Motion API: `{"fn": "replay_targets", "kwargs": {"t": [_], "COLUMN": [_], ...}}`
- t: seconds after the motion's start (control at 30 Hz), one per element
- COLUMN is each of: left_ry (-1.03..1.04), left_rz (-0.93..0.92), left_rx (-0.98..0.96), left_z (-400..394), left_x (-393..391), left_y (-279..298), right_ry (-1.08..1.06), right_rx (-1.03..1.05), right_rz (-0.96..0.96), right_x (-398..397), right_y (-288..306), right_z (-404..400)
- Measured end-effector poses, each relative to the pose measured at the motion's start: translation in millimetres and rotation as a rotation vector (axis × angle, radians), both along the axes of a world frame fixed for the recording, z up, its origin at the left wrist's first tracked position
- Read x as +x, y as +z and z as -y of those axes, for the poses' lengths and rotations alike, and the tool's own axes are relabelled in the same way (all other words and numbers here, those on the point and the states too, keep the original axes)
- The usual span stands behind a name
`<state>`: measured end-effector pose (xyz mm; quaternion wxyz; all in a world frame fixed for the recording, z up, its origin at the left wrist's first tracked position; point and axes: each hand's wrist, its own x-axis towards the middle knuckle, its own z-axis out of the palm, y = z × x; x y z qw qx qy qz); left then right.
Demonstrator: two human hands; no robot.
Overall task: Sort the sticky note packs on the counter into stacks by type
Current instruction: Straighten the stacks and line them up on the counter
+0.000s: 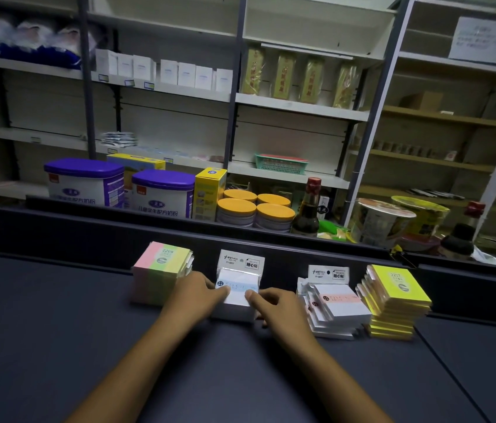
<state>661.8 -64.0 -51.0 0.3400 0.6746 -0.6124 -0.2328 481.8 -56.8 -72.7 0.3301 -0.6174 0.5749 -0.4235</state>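
Four stacks of sticky note packs stand in a row along the counter's back wall. From the left: a pink, green and yellow striped stack [161, 271], a white stack with a blue band [238, 285], a white stack with a pink band [336, 303] that is fanned out, and a yellow stack [394, 300]. My left hand [198, 293] grips the blue-band stack's left side, thumb on the top pack. My right hand [274, 303] grips its right side, thumb on the top pack.
The dark counter [88, 346] has a raised back wall [118, 236]. Behind it stand milk powder tins [161, 193], orange-lidded tins [256, 212], a sauce bottle [307, 209] and noodle cups [384, 221]. Store shelves fill the background.
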Motion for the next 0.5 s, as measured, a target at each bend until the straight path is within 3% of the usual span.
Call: {"fn": "replay_targets", "kwargs": {"t": [0.33,0.43,0.5], "left_ry": [0.070,0.123,0.135], "left_rz": [0.330,0.467,0.425], "left_rx": [-0.102,-0.242,-0.455], "left_z": [-8,-16,-20], "left_x": [-15,-20,-22], "left_y": [2,8,15], "right_ry": [-0.036,-0.088,-0.124], "right_rx": [-0.065,-0.271,-0.403], "right_rz": [-0.205,-0.347,-0.408], "right_x": [4,-2,-14], "right_y": [5,16,32], "right_z": [-4,-6,-8]}}
